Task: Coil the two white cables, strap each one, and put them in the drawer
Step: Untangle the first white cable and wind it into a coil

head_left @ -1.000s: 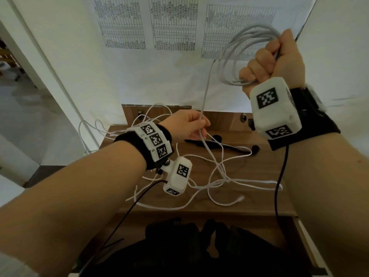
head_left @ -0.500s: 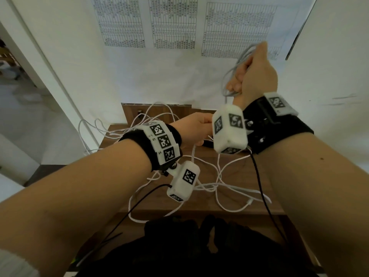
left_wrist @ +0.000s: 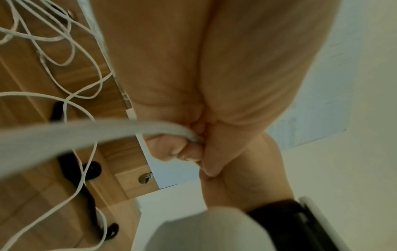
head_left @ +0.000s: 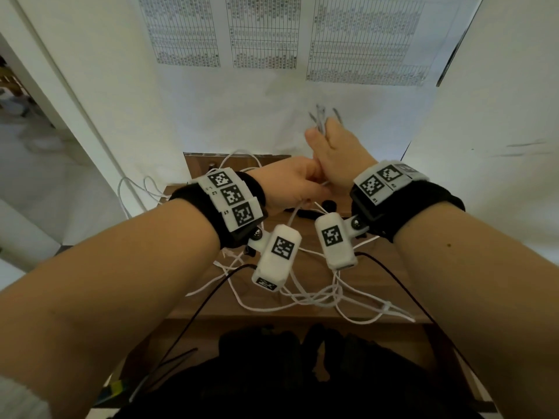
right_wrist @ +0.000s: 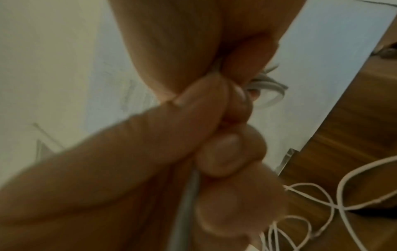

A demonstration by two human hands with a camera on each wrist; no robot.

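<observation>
Mid-frame in head view we keep our right hand (head_left: pixel 335 155) fisted on the coil (head_left: pixel 321 117) so loops don't spring, left hand (head_left: pixel 290 186) pinching the cable (left_wrist: pixel 90 134) w/ slack across the desk (head_left: pixel 305 311) below; drawer not identifiable.
</observation>
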